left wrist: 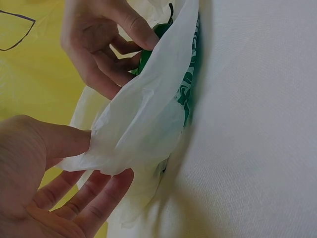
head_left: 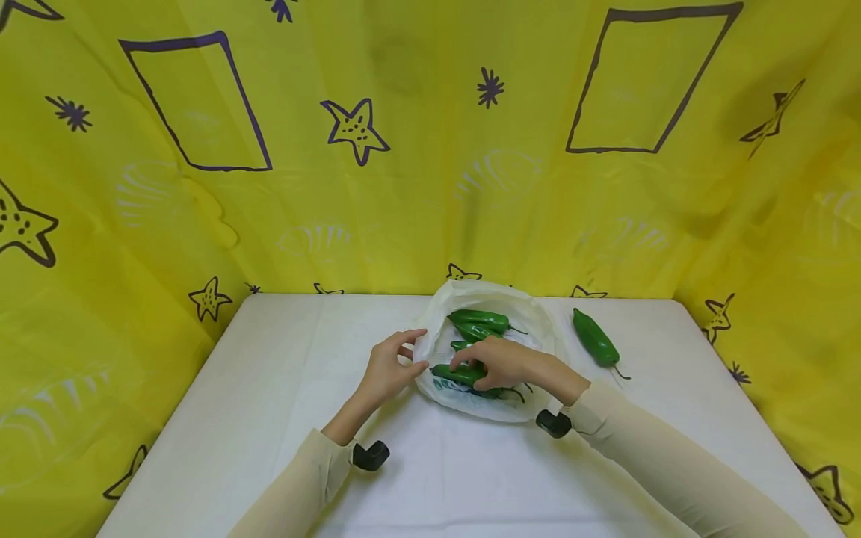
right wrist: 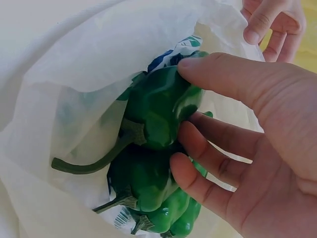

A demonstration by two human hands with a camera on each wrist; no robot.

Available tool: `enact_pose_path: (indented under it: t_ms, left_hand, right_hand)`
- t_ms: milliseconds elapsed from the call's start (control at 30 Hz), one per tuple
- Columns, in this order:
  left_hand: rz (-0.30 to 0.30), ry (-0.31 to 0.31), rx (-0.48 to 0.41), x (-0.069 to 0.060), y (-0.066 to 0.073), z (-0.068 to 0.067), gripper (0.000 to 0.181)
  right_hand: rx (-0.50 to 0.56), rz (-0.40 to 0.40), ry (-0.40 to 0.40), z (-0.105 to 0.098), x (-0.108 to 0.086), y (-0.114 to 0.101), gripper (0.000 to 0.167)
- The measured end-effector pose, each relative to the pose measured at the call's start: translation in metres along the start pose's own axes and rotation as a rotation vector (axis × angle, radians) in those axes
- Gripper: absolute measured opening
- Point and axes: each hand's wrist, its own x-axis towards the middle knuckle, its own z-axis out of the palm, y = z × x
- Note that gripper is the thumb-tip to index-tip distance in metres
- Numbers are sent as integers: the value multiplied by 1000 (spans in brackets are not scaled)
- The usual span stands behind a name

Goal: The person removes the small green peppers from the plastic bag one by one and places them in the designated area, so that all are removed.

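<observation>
Right-hand grip (head_left: 501,361): Clamped on a green pepper (right wrist: 161,106) inside the bag, thumb on one flank and fingertips on the other.
Left-hand grip (head_left: 389,370): Pinched on the rim of the bag (head_left: 487,412); the left-wrist view shows the thumb on one side of the film, fingers on the other.
Held pepper: Between the right thumb and fingers, glossy and dented, its long curved stem pointing away from the palm, a detail clear in the right-wrist view.
Bagged peppers (head_left: 480,321): Several more, smooth and tapering, lie just beside the held one; the right-wrist view shows their stems, while the left-wrist view hides most of them behind the plastic.
White bag: Thin, crinkled, translucent plastic, its mouth open, with green print showing on its side.
Lone pepper (head_left: 595,338): Seen only from the head, resting outside the bag, to its right, stem toward the person.
White surface (head_left: 262,426): Finely textured in the left-wrist close-up.
Yellow backdrop (head_left: 417,194): Draped sheeting marked with dark starfish and outlined four-sided shapes.
</observation>
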Motion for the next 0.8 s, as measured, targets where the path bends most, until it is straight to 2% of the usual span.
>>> enact_pose_path:
  t_ms: [333,567,800]
  left_hand:
    - [7,-1,7,0,0,0,56]
    - [5,-1,7,0,0,0,56]
    - [6,0,5,0,0,0,56]
  right_hand:
    - [-7,-15,57,1,-2,1,39]
    - [-43,47,60,5,1,-2,45]
    - [-50,71,55,7,2,-5,48]
